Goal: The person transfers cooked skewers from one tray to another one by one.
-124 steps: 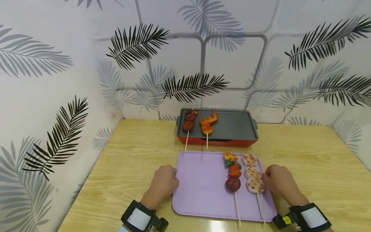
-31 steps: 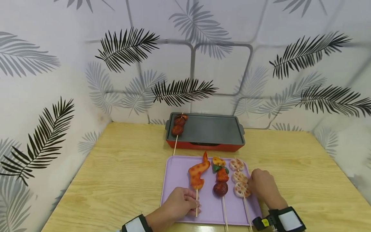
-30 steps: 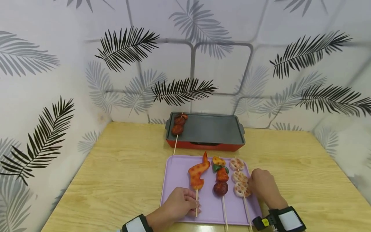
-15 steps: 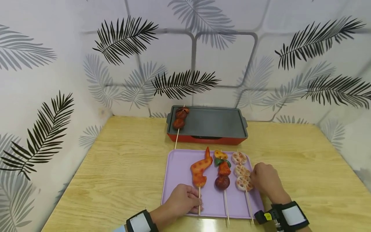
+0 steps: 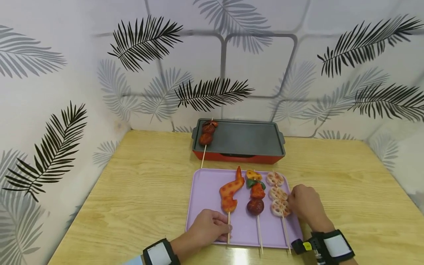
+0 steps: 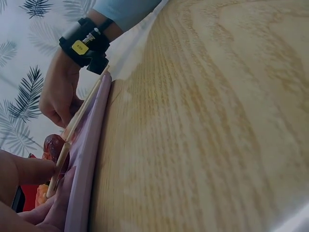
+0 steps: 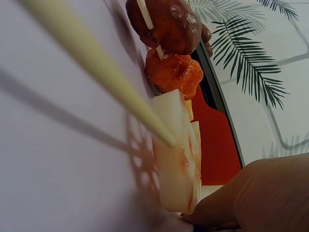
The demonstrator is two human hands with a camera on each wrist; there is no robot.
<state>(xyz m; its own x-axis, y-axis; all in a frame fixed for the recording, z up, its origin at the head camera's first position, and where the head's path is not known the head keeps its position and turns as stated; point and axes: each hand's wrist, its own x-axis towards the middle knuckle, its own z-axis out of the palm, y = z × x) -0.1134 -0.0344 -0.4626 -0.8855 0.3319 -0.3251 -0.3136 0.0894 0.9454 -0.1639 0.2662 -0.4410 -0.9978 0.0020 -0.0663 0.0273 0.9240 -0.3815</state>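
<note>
My left hand (image 5: pixel 207 226) pinches the wooden stick of a chicken wing skewer (image 5: pixel 229 193) at the tray's front; the left wrist view shows thumb and fingers (image 6: pixel 34 170) against a stick. The orange wing lies over the lilac tray (image 5: pixel 203 191). At the tray's right edge, my right hand (image 5: pixel 306 204) grips the rim with curled fingers, beside a lotus root skewer (image 5: pixel 278 193). The right wrist view shows the lotus slices (image 7: pixel 171 154) close to that hand. Between the two skewers lies a mixed skewer (image 5: pixel 257 191) with yellow, green, orange and dark brown pieces.
Behind the tray stands a red grill (image 5: pixel 245 140) with a dark grey plate. A brown skewer (image 5: pixel 206 138) lies on its left end, its stick reaching over the front towards the tray. The wooden table (image 5: pixel 149 176) meets a leaf-patterned wall at the back and left.
About four seconds ago the wing skewer lay on the grill and my left hand held the tray's left edge. Now skewer and left hand are at the tray. Lately only the head view shifted slightly.
</note>
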